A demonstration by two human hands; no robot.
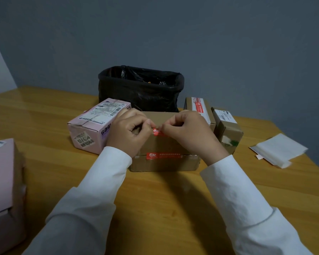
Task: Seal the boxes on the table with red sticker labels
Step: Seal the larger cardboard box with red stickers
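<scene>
Pinching red sticker | both hands | brown box mid-table

You see a smooth, shiny yellow wooden table. The plain brown cardboard box looks matt, and its long red paper sticker shines a little. The crinkly black plastic bin bag is glossy. Your white cloth sleeves look soft.

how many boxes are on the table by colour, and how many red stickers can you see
Pink boxes: 2, one beside the left hand, one at the left edge
Brown boxes: 3, the centre box under both hands, two past the right hand
Red stickers: 2, one on the centre box, one pinched by both hands
Total: 7
</scene>
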